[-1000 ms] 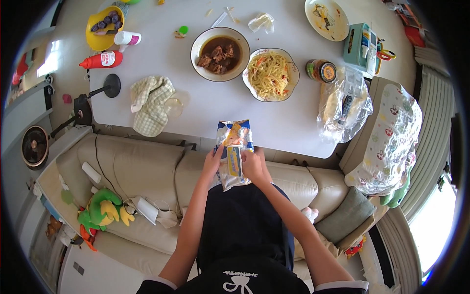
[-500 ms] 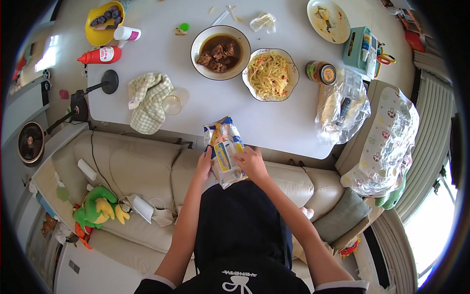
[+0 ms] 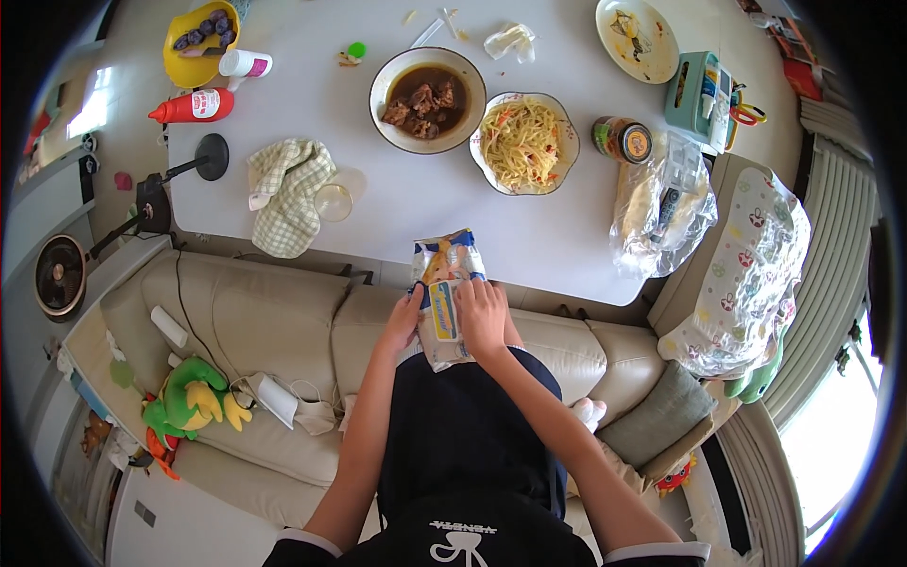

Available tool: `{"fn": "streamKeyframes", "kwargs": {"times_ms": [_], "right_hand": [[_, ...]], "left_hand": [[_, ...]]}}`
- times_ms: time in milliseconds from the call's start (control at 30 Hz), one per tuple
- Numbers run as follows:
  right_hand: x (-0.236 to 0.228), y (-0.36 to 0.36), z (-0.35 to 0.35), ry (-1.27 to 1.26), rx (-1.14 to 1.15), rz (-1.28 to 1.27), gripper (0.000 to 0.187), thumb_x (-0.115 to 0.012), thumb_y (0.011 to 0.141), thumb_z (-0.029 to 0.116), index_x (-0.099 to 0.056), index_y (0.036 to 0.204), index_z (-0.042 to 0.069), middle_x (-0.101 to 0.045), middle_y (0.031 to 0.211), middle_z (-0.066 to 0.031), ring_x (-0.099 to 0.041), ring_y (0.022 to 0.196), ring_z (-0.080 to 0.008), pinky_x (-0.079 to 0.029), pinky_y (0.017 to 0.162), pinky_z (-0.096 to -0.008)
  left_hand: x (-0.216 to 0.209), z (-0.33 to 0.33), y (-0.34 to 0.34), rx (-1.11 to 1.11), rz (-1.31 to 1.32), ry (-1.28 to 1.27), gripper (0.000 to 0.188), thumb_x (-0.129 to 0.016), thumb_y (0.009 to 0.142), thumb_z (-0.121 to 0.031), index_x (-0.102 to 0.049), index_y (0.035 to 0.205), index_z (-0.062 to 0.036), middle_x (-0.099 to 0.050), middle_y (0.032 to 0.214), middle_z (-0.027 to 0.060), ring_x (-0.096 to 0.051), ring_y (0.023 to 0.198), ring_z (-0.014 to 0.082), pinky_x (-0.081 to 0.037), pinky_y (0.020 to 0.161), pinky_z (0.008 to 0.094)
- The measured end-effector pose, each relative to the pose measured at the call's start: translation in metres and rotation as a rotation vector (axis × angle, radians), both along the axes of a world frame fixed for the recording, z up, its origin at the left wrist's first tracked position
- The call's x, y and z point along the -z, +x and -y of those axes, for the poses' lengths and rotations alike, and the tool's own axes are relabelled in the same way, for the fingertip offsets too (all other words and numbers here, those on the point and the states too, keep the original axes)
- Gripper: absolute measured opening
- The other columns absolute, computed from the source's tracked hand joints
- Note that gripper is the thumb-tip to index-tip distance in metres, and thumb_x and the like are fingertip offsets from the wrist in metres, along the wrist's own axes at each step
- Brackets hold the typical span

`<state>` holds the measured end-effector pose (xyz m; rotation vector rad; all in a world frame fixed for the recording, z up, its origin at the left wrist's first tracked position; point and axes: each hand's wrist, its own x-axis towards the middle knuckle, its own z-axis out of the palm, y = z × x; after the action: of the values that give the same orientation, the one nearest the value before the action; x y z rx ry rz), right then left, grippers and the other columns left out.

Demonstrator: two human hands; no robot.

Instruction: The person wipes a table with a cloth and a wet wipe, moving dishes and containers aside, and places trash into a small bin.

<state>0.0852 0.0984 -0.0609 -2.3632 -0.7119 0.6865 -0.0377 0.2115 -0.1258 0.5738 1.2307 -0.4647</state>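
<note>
Over the table's near edge, a soft white, blue and yellow pack of wipes is held in front of my body. Its top flap carries a blue and yellow label. My left hand grips the pack's left edge, thumb on the front. My right hand lies over the right side of the pack, its fingers bent at the edge of the label. What those fingertips pinch, if anything, is hidden.
On the white table stand a bowl of meat in broth, a bowl of shredded vegetables and a jar. A checked cloth lies left, plastic bags right. Behind the pack is a beige sofa.
The pack has shifted slightly right and stands straighter. My right hand has moved from pointing at the flap to covering the pack's right side.
</note>
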Motion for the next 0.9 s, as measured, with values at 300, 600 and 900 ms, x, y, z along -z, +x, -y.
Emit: {"fn": "streamKeyframes", "kwargs": {"times_ms": [300, 600, 900], "right_hand": [[-0.015, -0.008, -0.001, -0.210, -0.163, 0.044, 0.009, -0.052, 0.067, 0.004, -0.052, 0.076, 0.005, -0.049, 0.080, -0.0088, -0.053, 0.082, -0.0244, -0.039, 0.070, -0.0346], [-0.001, -0.011, 0.000, -0.420, -0.177, -0.015, 0.006, -0.052, 0.071, 0.004, -0.052, 0.076, 0.001, -0.051, 0.081, -0.0126, -0.056, 0.078, -0.0287, -0.047, 0.064, -0.0348], [0.009, -0.012, 0.006, -0.377, 0.023, -0.239, 0.003, -0.048, 0.074, 0.002, -0.050, 0.075, 0.000, -0.054, 0.079, -0.0171, -0.056, 0.073, -0.0315, -0.045, 0.062, -0.0373]], "left_hand": [[-0.021, 0.005, 0.021, -0.153, 0.050, -0.031, 0.043, -0.046, 0.086, -0.045, -0.052, 0.100, -0.0045, -0.059, 0.088, 0.0034, -0.058, 0.073, 0.0108, -0.048, 0.063, 0.0256], [-0.019, 0.014, 0.021, 0.044, 0.016, 0.104, 0.039, -0.048, 0.085, -0.046, -0.054, 0.080, -0.0070, -0.051, 0.060, -0.0018, -0.046, 0.042, 0.0055, -0.034, 0.033, 0.0211], [-0.027, 0.017, 0.026, 0.187, 0.019, 0.206, 0.031, -0.056, 0.083, -0.036, -0.057, 0.086, -0.0044, -0.051, 0.065, -0.0043, -0.044, 0.053, 0.0025, -0.035, 0.046, 0.0190]]}}
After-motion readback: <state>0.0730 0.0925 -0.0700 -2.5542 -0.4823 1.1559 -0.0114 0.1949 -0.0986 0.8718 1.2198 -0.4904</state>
